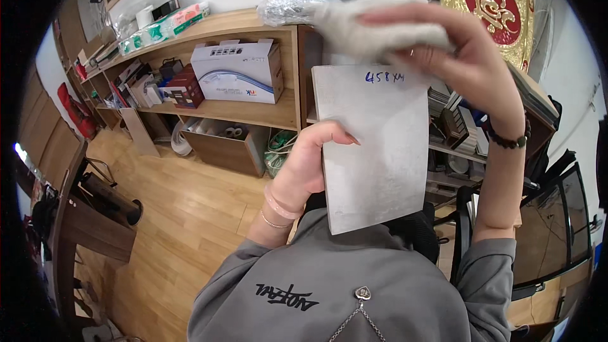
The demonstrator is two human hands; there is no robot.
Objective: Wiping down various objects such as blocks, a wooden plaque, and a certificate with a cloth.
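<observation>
Upright in front of my chest is a pale grey rectangular slab (379, 158), maybe a tile or board, with blue handwriting near its top edge. My left hand (311, 152) grips its left edge, the thumb lying over the front face and the other fingers hidden behind. At the slab's top, my right hand (459, 50) is closed around a bunched white cloth (361, 19). Hand and cloth are smeared by motion. The cloth overlaps the top edge in view; whether it touches the slab I cannot tell.
A long wooden shelf unit (253, 19) runs behind, holding a white and blue box (234, 73) and a dark red box (184, 87). Plastic-wrapped bundles (291, 5) lie on top. A red and gold plaque (495, 9) stands back right, above a dark glass-fronted panel (548, 234).
</observation>
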